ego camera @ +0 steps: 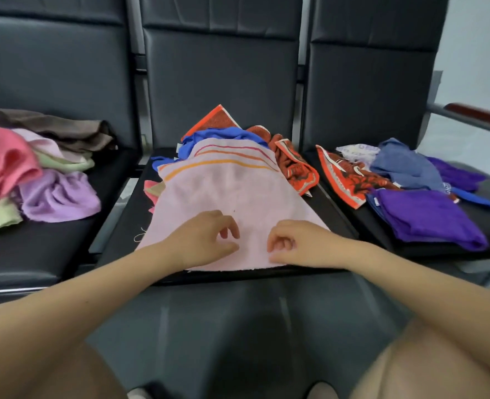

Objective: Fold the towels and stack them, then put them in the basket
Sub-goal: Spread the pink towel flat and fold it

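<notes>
A pale pink towel [232, 194] with orange and red stripes at its far end lies spread flat on the middle black seat [122, 226]. Both of my hands rest on its near edge. My left hand [206, 237] lies on the cloth with fingers loosely curled and the thumb stretched toward the right. My right hand [292, 243] sits beside it, fingers curled inward, thumb along the towel's near hem. No cloth is seen pinched in either hand. Under the pink towel's far end lie a blue towel [223, 135] and orange-red patterned cloths [294, 165]. No basket is in view.
The left seat holds a heap of pink [4, 162], lilac [59, 197], pale green and brown towels. On the right seat lie a folded purple towel [428, 217], a blue one [405, 165] and an orange patterned cloth [350, 177]. My knees are at the bottom of the view.
</notes>
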`<control>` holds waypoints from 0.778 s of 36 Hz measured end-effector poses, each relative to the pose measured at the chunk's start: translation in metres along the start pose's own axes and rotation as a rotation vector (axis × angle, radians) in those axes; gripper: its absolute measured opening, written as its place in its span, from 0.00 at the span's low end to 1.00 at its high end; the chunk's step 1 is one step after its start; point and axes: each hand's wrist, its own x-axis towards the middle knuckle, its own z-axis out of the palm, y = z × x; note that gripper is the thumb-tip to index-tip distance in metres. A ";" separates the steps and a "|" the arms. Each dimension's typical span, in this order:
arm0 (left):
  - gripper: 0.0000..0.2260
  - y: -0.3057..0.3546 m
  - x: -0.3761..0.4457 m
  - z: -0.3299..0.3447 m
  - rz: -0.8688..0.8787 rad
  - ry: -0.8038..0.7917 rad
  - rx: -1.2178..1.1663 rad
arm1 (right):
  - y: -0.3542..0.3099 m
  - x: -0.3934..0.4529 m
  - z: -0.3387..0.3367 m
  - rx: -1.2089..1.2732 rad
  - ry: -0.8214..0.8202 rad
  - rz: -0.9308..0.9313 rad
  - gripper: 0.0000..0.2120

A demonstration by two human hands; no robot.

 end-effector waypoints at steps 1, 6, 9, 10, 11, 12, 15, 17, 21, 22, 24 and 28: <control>0.06 -0.002 -0.001 0.002 -0.006 -0.033 0.017 | -0.001 -0.002 0.001 -0.026 -0.005 -0.025 0.10; 0.08 -0.010 -0.003 0.009 0.016 -0.077 0.044 | 0.000 -0.005 0.011 -0.205 -0.026 -0.180 0.18; 0.08 -0.012 -0.001 0.009 0.032 -0.083 0.036 | 0.001 -0.002 0.015 -0.266 0.030 -0.220 0.12; 0.07 -0.012 -0.001 0.009 0.037 -0.086 0.035 | 0.001 -0.001 0.016 -0.270 0.053 -0.238 0.10; 0.07 -0.011 -0.001 0.009 0.041 -0.091 0.035 | 0.002 0.000 0.016 -0.271 0.069 -0.254 0.08; 0.09 -0.011 -0.002 0.009 0.042 -0.094 0.036 | 0.002 0.002 0.017 -0.263 0.077 -0.262 0.07; 0.24 -0.009 -0.002 0.009 0.064 -0.061 0.034 | 0.001 0.010 0.016 -0.153 0.090 -0.191 0.04; 0.28 -0.007 -0.003 0.010 0.071 -0.035 0.064 | 0.001 0.015 0.013 -0.020 0.120 -0.115 0.03; 0.24 -0.008 -0.002 0.018 0.145 0.024 0.288 | 0.005 0.026 0.011 0.117 0.182 -0.034 0.03; 0.20 -0.009 -0.001 0.020 0.168 0.068 0.279 | 0.006 0.027 0.011 0.120 0.189 -0.039 0.03; 0.19 -0.011 0.003 0.019 0.179 0.146 0.217 | 0.007 0.028 0.010 0.121 0.171 -0.049 0.06; 0.26 -0.015 0.009 0.010 0.147 0.256 0.130 | 0.007 0.031 0.007 -0.057 0.118 -0.064 0.15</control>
